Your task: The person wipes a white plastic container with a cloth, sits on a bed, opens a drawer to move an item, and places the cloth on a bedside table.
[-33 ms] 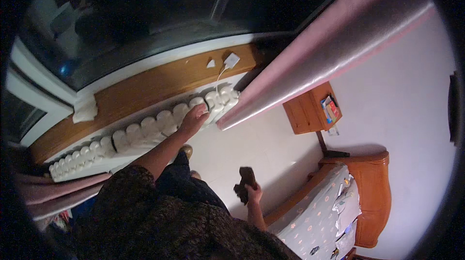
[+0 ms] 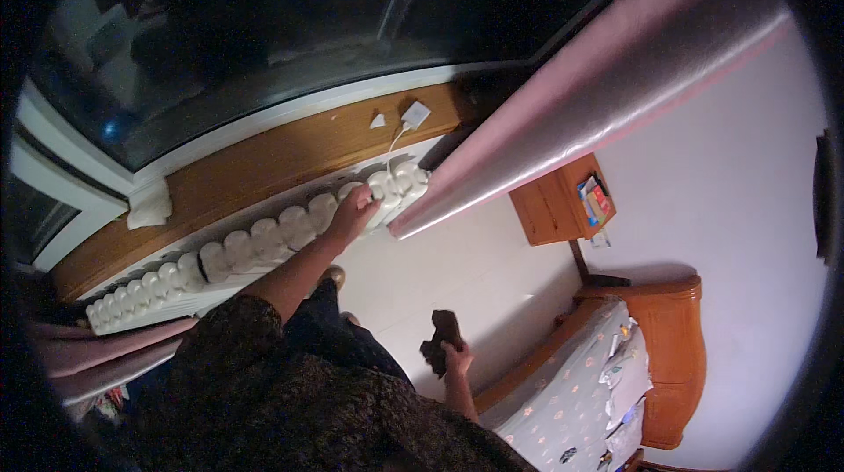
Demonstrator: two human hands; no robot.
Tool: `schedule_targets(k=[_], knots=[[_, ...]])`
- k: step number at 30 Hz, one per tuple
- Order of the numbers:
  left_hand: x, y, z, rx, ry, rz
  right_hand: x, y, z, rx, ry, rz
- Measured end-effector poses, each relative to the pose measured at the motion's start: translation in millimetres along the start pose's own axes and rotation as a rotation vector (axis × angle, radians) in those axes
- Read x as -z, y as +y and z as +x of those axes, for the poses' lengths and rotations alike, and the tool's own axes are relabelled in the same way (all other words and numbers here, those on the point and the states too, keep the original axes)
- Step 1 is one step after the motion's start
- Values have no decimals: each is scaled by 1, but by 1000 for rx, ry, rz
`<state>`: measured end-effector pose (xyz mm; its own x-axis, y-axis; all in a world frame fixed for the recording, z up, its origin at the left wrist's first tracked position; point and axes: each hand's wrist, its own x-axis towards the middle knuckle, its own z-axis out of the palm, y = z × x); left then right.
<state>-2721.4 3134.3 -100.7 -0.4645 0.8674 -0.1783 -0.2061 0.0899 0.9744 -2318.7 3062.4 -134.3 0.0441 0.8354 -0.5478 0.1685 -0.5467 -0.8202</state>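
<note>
Brown wooden windowsill [image 2: 255,153], on it a square white adapter [image 2: 416,114] with cable [image 2: 393,142], small white scrap [image 2: 378,120], crumpled white cloth [image 2: 150,206], wooden bedside cabinet [image 2: 547,206] topped with colourful packets [image 2: 595,199]

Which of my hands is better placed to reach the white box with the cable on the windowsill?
Probably the left hand: it is at the radiator, nearer the white box on the windowsill. The right hand is farther away and already holds a dark cloth-like thing.

brown item [image 2: 445,326], behind right hand's fingers [image 2: 452,351]: kind unclear | radiator [image 2: 264,239], under left hand's fingers [image 2: 357,197]: partly covered | curtain [image 2: 563,129], right of those: cropped above
</note>
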Motion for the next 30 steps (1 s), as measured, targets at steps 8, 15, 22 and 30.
schedule_targets(k=[8, 15, 22, 30], knots=[[-65, 28, 79, 226, 216, -311, 21, 47, -23, -68, 376, -216], [-71, 114, 38, -240, 30, -5, 21, 30, -4, -126, 324, -164], [-78, 163, -5, -189, 42, -13, 30, -34, 77, 31, 141, -185], [-184, 195, 18, -152, 58, -139, 67, -98, 120, 86, 45, -183]])
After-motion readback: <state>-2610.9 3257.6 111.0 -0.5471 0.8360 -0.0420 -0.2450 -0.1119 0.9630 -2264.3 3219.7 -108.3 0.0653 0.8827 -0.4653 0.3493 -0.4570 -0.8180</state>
